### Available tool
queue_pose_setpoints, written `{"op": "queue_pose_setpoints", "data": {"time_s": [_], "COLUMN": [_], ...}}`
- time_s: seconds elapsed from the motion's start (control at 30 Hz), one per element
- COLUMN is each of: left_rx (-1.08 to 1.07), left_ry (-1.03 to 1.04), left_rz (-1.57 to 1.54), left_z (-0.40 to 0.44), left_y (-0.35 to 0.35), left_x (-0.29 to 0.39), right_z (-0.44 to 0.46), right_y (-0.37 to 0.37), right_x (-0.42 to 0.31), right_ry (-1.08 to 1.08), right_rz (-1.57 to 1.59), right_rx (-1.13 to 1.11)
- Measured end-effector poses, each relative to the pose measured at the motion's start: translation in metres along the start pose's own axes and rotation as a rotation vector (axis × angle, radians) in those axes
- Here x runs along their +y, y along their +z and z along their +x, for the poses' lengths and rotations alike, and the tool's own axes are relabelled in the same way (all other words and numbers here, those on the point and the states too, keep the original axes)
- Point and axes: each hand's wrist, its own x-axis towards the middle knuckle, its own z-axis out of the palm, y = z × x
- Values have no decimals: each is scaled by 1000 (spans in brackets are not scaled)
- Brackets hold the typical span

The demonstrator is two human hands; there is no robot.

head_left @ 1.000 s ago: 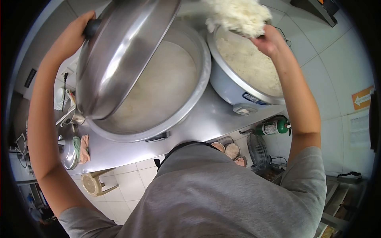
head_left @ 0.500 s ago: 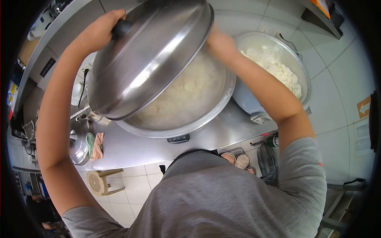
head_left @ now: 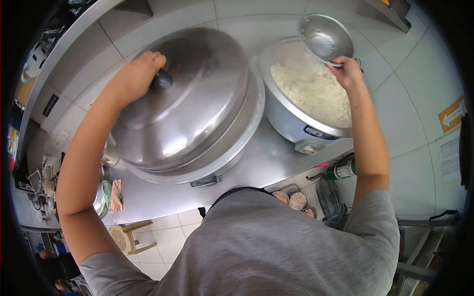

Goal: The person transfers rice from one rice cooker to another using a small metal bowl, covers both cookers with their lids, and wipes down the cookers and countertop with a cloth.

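My left hand [head_left: 140, 76] is closed round the black knob of a large metal lid [head_left: 197, 84]. The lid covers most of a wide metal pot [head_left: 256, 106], sitting a little askew with a gap at the front right. On the right, my right hand [head_left: 347, 73] grips the rim of a metal bowl [head_left: 326, 38], its shiny inside showing no rice. That bowl is above the back edge of a blue-grey rice cooker [head_left: 286, 123], which holds white rice [head_left: 311, 91].
Both vessels stand on a steel counter [head_left: 256, 158]. Cloths [head_left: 116, 196] lie at its left end. Below are a beige stool [head_left: 123, 238], a fan [head_left: 330, 200], a green cylinder [head_left: 344, 169] and food bowls [head_left: 297, 201]. Part of another person [head_left: 59, 266] shows at lower left.
The lid has come down from a steep tilt over the pot. My right hand carried rice in the bowl, passed over the pot, and is now back by the cooker with the bowl emptied.
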Motion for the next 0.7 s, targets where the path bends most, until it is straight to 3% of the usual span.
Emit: {"op": "queue_pose_setpoints", "data": {"time_s": [0.27, 0.4, 0.57, 0.6, 0.67, 0.7], "left_rx": [-118, -84, -100, -90, -61, 78], "left_ry": [35, 56, 4, -34, -104, -58], "left_rz": [87, 95, 32, 16, -10, 29], "left_z": [15, 18, 17, 17, 19, 22], "left_y": [37, 42, 43, 42, 36, 28], "left_x": [26, 29, 36, 40, 48, 63], "right_z": [31, 32, 34, 25, 35, 70], "right_y": [-136, -145, -103, -83, -53, -61], "right_x": [-42, -42, -7, 4, 23, 40], "right_ry": [-27, 35, 53, 8, -312, -710], "right_rz": [74, -57, -483, -617, -1128, -1406], "right_rx": [66, 42, -255, -228, -112, -46]}}
